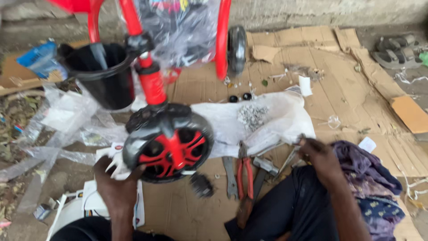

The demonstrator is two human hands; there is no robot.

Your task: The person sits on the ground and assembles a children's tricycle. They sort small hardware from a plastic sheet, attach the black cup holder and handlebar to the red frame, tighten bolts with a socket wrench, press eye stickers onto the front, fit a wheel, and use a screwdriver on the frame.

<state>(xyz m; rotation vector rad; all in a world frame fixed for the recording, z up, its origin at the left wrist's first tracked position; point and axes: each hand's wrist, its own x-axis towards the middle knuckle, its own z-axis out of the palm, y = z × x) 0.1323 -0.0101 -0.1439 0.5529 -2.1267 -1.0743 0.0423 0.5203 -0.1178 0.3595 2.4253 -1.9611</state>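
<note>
A red child's tricycle lies in front of me, its black front wheel [168,143] with red spokes facing me. My left hand [115,178] grips the wheel's lower left rim. My right hand [317,156] rests on the tools at the right and closes on a thin metal tool [290,157]. Red-handled pliers [244,172] and a flat grey spanner [229,176] lie between my hands on the cardboard. A pile of small metal screws [252,115] sits on a white plastic sheet [276,122].
A black bucket-like basket [104,73] hangs at the tricycle's front. A rear wheel [236,48] stands further back. Crumpled clear plastic [58,120] lies left, a purple cloth [370,178] right, sandals [394,51] at the far right. Flattened cardboard [339,76] covers the ground.
</note>
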